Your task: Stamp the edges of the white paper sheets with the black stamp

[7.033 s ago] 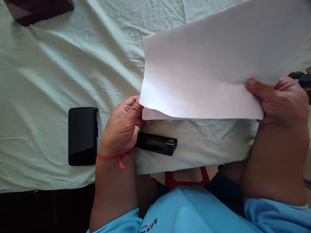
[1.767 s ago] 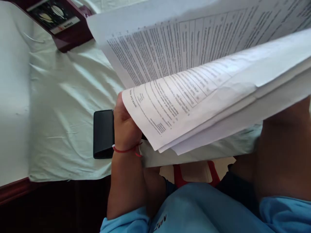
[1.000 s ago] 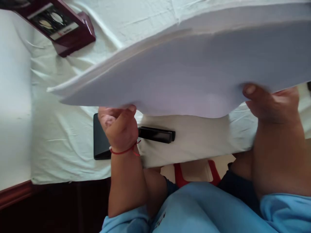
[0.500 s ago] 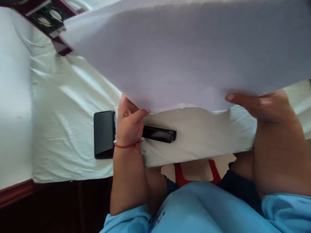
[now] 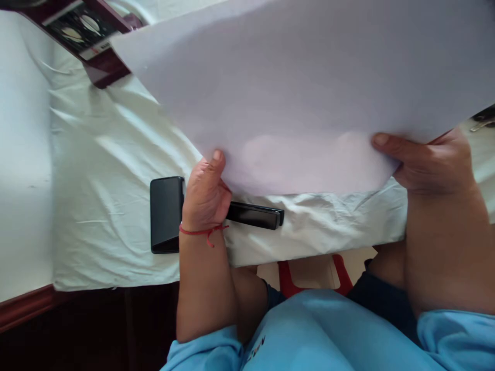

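A large white sheet of paper spans the upper part of the head view, raised over the cloth. My left hand grips its lower left edge, thumb on top and the other fingers mostly hidden underneath. At the lower right edge, my right hand pinches the paper with its thumb lying on the upper face. Whether there is one sheet or more, I cannot tell. Just below the paper lies a black stapler-like object, its left end hidden behind my left hand.
A black smartphone lies left of my left hand on the pale, wrinkled tablecloth. A dark red wooden object stands at the upper left. Part of a dark item with metal shows at the right edge. Below is a red stool.
The paper's near edge has come lower and lies flatter. My left thumb has moved up onto the sheet, and my right hand has shifted slightly right and up.
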The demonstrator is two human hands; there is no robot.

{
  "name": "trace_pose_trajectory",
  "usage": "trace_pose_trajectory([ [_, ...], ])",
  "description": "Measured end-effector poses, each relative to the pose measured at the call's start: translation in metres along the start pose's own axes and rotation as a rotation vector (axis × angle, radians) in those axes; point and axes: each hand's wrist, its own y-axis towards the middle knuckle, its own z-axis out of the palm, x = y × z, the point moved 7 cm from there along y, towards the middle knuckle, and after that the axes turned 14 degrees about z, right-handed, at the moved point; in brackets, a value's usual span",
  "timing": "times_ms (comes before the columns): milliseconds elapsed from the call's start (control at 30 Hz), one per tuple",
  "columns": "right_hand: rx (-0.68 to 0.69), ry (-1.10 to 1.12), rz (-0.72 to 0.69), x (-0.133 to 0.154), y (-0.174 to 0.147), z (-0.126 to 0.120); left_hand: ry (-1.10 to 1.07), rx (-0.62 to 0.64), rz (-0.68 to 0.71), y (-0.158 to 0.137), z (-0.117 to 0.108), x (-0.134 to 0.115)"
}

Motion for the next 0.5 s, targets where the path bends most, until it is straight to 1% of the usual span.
trace_pose_trajectory([
  [67, 0.003, 0.049, 0.023, 0.001, 0.000, 0.001, 0.016, -0.018, 0.006, -0.002, -0.002, 0.000],
  [133, -0.021, 0.062, 0.029, 0.001, -0.001, 0.000, 0.040, -0.022, -0.031, -0.004, -0.003, 0.002],
  [233, -0.066, 0.021, 0.004, 0.003, -0.002, -0.001, 0.079, 0.040, -0.077, -0.007, 0.001, 0.003],
  [333, -0.057, 0.013, 0.013, 0.004, -0.003, 0.000, 0.117, 0.081, -0.096, -0.009, 0.005, 0.003],
  [433, -0.024, 0.028, 0.144, -0.002, -0.002, 0.001, 0.135, 0.077, -0.065, -0.007, 0.006, 0.002],
  [500, -0.037, 0.040, 0.242, -0.007, 0.000, 0.000, 0.150, 0.092, -0.061, -0.007, 0.006, 0.002],
])
